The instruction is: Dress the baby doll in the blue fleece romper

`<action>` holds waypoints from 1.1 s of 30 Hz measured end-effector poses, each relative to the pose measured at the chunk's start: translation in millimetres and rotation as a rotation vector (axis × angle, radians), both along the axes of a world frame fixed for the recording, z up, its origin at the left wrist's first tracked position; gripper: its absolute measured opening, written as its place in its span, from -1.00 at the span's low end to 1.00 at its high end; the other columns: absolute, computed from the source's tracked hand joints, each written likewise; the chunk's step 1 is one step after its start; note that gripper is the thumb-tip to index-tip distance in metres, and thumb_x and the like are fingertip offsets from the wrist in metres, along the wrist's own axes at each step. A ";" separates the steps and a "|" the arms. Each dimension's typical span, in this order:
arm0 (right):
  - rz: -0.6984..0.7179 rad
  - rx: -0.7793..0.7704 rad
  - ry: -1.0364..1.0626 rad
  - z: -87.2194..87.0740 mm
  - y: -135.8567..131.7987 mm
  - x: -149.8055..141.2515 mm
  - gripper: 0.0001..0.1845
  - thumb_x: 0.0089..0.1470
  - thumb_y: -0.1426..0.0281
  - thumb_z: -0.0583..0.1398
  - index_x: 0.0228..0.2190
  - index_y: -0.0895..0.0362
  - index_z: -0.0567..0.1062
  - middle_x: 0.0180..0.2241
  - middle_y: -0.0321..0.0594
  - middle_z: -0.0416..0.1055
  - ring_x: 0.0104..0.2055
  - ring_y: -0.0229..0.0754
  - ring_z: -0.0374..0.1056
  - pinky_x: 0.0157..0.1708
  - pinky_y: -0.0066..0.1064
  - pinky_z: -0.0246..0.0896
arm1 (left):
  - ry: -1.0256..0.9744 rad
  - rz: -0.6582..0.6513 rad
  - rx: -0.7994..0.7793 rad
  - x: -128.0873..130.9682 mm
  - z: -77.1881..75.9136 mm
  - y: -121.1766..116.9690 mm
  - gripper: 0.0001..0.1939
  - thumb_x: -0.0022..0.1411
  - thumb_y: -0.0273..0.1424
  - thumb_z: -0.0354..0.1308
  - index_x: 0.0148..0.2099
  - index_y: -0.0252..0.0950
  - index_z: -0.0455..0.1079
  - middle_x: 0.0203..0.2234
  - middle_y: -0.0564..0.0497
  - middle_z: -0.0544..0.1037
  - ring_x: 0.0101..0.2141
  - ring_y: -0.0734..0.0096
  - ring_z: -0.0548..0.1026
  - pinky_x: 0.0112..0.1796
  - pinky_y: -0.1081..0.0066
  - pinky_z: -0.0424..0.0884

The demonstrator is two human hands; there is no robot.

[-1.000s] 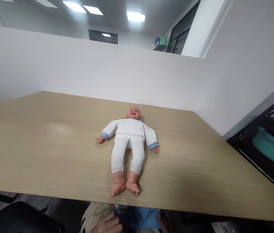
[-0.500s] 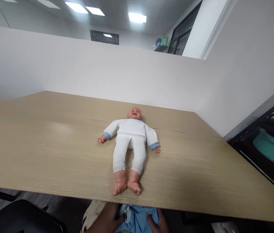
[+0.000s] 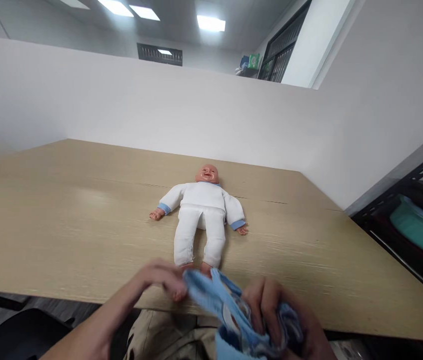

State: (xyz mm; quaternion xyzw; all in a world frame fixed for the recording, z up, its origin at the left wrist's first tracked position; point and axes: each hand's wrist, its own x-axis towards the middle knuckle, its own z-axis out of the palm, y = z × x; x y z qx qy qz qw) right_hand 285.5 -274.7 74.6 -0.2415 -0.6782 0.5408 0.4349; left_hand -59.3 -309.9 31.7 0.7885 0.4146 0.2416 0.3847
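Note:
A baby doll in a white top and white trousers lies on its back on the table, feet toward me, arms spread. Light-blue bands edge its cuffs and neck. My right hand is closed around a bunched light-blue cloth garment at the table's near edge. Part of the garment rises in front of the doll's feet and hides most of them. Blurred by motion, my left hand is by the doll's foot, close to the garment's raised end. Whether its fingers grip anything is unclear.
The wooden table reaches back to a pale partition wall. A black metal shelf with a green folded item stands at the right. A black chair is at lower left.
Both hands have come up from my lap to the table's near edge. The blue garment has risen with my right hand. The doll has stayed in place.

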 end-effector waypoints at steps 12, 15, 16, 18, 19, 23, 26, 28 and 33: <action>0.098 0.075 -0.126 73.2 130.1 -40.7 -0.76 0.13 0.46 0.36 -0.12 0.04 0.62 -0.14 -0.23 0.55 -0.14 -0.12 0.46 -0.22 -0.40 0.34 | -0.390 -0.114 0.174 31.3 108.4 162.6 -0.83 0.55 -0.23 0.24 0.03 -0.19 0.41 -0.17 -0.01 0.57 -0.20 0.35 0.53 -0.17 0.44 0.48; 0.136 -0.086 -0.120 73.8 160.1 -40.1 -0.52 0.20 0.24 0.39 0.13 -0.01 0.54 -0.03 -0.20 0.59 -0.08 -0.08 0.52 -0.18 -0.37 0.43 | -0.365 -0.089 0.250 31.3 118.3 189.0 -0.87 0.57 -0.27 0.19 0.02 -0.21 0.42 -0.17 0.01 0.56 -0.24 0.38 0.50 -0.21 0.46 0.43; 0.125 -0.117 -0.121 74.4 168.3 -41.7 -0.46 0.23 0.18 0.39 0.20 -0.02 0.50 0.00 -0.19 0.61 -0.06 -0.08 0.54 -0.16 -0.36 0.46 | -0.343 -0.069 0.266 31.9 120.2 196.1 -0.87 0.57 -0.27 0.19 0.01 -0.21 0.42 -0.16 0.02 0.56 -0.23 0.38 0.49 -0.20 0.46 0.42; 0.083 -0.116 -0.166 75.3 181.6 -47.4 -0.38 0.27 0.13 0.41 0.27 -0.02 0.46 -0.02 -0.20 0.64 -0.06 -0.09 0.57 -0.13 -0.34 0.51 | -0.307 -0.026 0.286 34.3 122.3 208.7 -0.86 0.56 -0.26 0.18 0.00 -0.21 0.41 -0.14 0.03 0.56 -0.20 0.37 0.49 -0.17 0.45 0.42; 0.052 -0.091 -0.197 75.2 187.0 -51.1 -0.36 0.26 0.14 0.43 0.28 -0.01 0.46 -0.06 -0.21 0.65 -0.06 -0.09 0.58 -0.09 -0.33 0.52 | -0.303 -0.001 0.294 35.9 122.8 214.3 -0.86 0.56 -0.25 0.18 -0.01 -0.21 0.40 -0.15 0.04 0.56 -0.19 0.36 0.49 -0.15 0.44 0.42; -0.107 -0.002 -0.144 68.0 206.5 -62.1 -0.52 0.24 0.12 0.47 0.08 0.08 0.62 -0.17 -0.21 0.68 -0.05 -0.06 0.61 0.02 -0.26 0.56 | -0.375 0.075 0.324 40.0 122.6 233.5 -0.85 0.52 -0.26 0.14 -0.10 -0.22 0.37 -0.23 0.04 0.52 -0.21 0.32 0.47 -0.15 0.38 0.43; -0.170 0.013 -0.005 59.3 222.2 -60.9 -0.58 0.23 0.07 0.47 -0.04 0.09 0.66 -0.18 -0.19 0.69 -0.06 -0.06 0.61 -0.01 -0.25 0.58 | -0.428 0.124 0.318 36.5 120.6 243.6 -0.90 0.42 -0.32 0.13 -0.16 -0.22 0.37 -0.28 0.05 0.51 -0.24 0.31 0.47 -0.17 0.35 0.45; -0.175 0.048 0.043 55.7 230.7 -56.8 -0.63 0.24 0.08 0.46 -0.09 0.07 0.66 -0.14 -0.19 0.68 -0.04 -0.07 0.60 0.00 -0.27 0.57 | -0.476 0.113 0.268 32.2 118.7 247.9 -0.93 0.38 -0.35 0.12 -0.16 -0.21 0.39 -0.33 0.08 0.49 -0.27 0.32 0.48 -0.19 0.37 0.46; -0.210 0.133 0.069 57.6 232.4 -51.8 -0.72 0.24 0.14 0.46 -0.16 0.03 0.61 -0.23 -0.28 0.58 -0.17 -0.17 0.53 -0.11 -0.36 0.53 | -0.512 0.062 0.234 22.4 117.7 251.5 -0.84 0.31 -0.32 0.21 -0.07 -0.20 0.50 -0.27 0.06 0.58 -0.24 0.29 0.55 -0.20 0.37 0.49</action>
